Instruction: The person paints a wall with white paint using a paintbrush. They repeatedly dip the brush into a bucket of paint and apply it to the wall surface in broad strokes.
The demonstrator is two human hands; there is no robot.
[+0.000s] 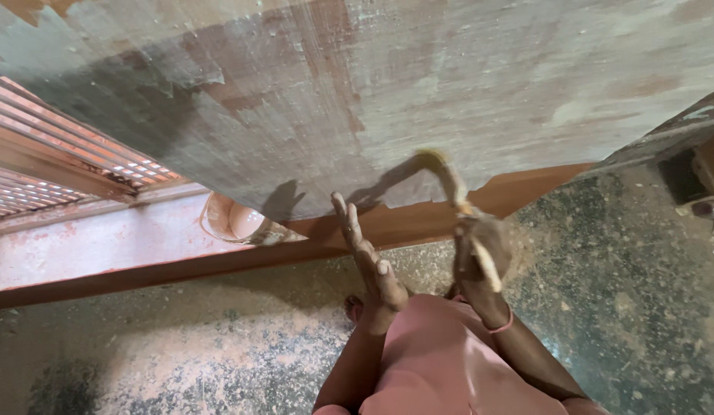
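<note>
My right hand (480, 257), just right of frame centre, was closed tight around the lower end of a curved scraping tool (441, 173), though dust and blur hid exactly how my fingers wrapped it. From that grip the tool ran up and slightly left, then hooked over leftward, so its bent tip met the worn wall surface (357, 84) directly above my fist. My left hand (368, 257) sat just beside it, a little left of centre, flat and fully open, fingers stretched up toward the wall's lower edge, holding nothing; I couldn't tell whether the fingertips touched it. So the right hand was the one on the tool, the left only close by. Further out, a round pale bowl (234, 220) rested on the reddish ledge (103, 246) at centre left, well apart from both hands, with the dusty floor (218, 361) below.
</note>
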